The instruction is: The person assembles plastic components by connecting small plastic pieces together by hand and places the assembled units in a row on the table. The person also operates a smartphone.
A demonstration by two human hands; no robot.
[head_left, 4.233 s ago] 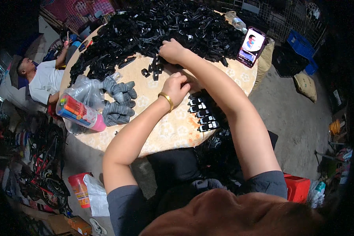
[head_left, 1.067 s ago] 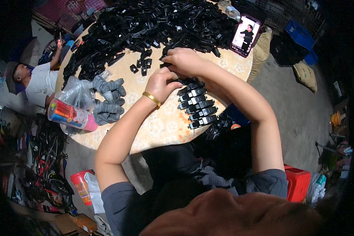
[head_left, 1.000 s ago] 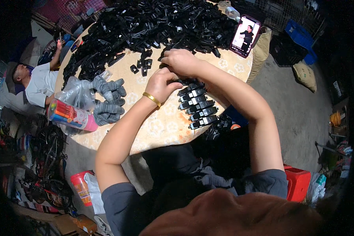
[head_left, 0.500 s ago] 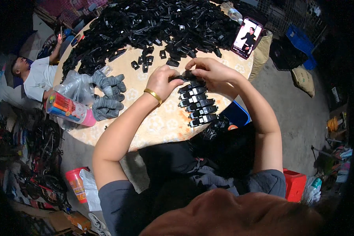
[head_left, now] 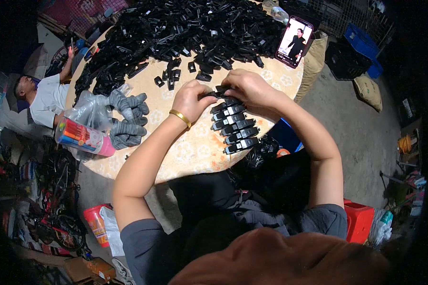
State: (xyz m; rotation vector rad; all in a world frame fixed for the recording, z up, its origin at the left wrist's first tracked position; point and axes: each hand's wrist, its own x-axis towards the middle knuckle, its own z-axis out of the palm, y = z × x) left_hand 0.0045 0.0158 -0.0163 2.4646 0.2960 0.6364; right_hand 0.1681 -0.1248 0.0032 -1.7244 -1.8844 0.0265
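Between my two hands is a small black plastic part (head_left: 220, 91), mostly covered by fingers. My left hand (head_left: 192, 100), below a gold bracelet (head_left: 180, 118), pinches its left end with thumb and forefinger. My right hand (head_left: 248, 89) is closed on its right end, fingertips bent over the top. Just under the hands a stacked row of black plastic parts (head_left: 235, 126) with whitish pieces lies side by side, running toward the near table edge. A few loose black parts (head_left: 171, 76) lie beyond my left hand, in front of a large heap (head_left: 176, 33) of similar ones.
A round table (head_left: 185, 156) with a flowered cover holds everything. To the left lie grey gloves (head_left: 128, 116), a clear plastic bag (head_left: 88, 107) and a tub of coloured pens (head_left: 83, 135). A phone (head_left: 295, 42) stands at the far right edge. Another person (head_left: 47, 97) sits at left.
My hands stay on the black part, the right fingers curling slightly closer over it. The whole table view has shifted a little left; the row of parts looks the same.
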